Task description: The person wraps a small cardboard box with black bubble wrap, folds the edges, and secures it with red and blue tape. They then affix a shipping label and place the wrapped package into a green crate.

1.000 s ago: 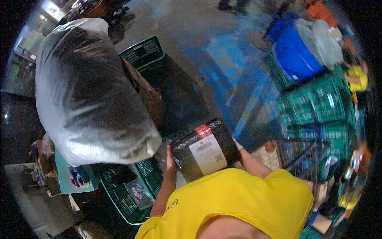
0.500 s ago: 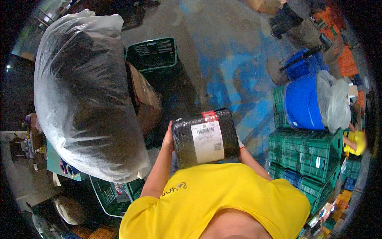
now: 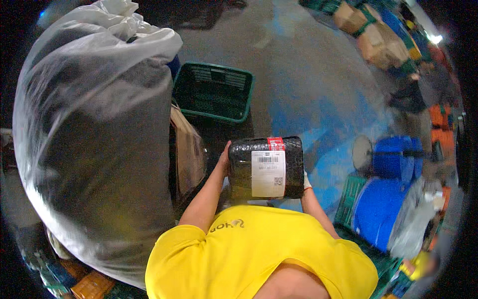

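A black parcel [image 3: 242, 167] wrapped in bubble wrap is held level in front of my chest, between both hands. A white label [image 3: 268, 174] with a barcode and a red sticker [image 3: 276, 143] are on its upper face. My left hand [image 3: 225, 158] presses on its left side, fingers partly hidden behind it. On the opposite side is my right hand [image 3: 306, 182], mostly covered by the parcel, with something white on it and a red band at the wrist.
A large filled translucent plastic bag [image 3: 94, 129] stands at my left, beside a cardboard box [image 3: 188, 149]. Ahead left is a green plastic basket [image 3: 244, 94]. Blue drums [image 3: 378, 212] and green crates [image 3: 351, 199] line the right. Another person [image 3: 420, 265] in yellow is far right.
My view has shifted: the plastic bag looms larger on the left, the green basket appears nearer and further right, and the blue drums sit lower. The parcel stays between my hands.
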A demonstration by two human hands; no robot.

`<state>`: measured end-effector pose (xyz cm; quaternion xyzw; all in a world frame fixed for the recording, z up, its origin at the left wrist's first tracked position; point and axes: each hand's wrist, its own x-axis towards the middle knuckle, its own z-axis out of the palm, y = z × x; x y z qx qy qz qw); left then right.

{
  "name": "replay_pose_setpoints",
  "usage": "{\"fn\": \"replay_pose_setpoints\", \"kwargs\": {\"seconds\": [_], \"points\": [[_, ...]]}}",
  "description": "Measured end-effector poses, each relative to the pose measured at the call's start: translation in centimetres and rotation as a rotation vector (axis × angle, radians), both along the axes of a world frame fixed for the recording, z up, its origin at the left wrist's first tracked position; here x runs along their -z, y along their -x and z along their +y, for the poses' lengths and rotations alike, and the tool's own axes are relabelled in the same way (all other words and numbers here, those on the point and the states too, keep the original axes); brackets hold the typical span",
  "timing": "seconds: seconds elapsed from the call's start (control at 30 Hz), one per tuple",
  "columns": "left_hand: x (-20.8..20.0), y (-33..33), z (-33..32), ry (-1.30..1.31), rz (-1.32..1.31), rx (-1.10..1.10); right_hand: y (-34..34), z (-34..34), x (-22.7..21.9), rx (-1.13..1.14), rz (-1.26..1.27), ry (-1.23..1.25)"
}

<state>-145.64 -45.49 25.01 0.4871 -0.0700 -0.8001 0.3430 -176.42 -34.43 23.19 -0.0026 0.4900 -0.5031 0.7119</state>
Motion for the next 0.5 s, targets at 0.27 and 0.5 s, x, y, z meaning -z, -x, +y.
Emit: {"fn": "replay_pose_setpoints", "kwargs": {"seconds": [0.27,0.5], "points": [[13.3,-3.3,-21.7,0.008,-0.007,-0.235,-1.2,-29.0,7.0,-0.327,-0.018,-0.125],[14.9,-3.8,-26.5,0.156,-0.858,-0.336,-3.9,-39.2,7.1,-0.605,0.294,-0.047]]}}
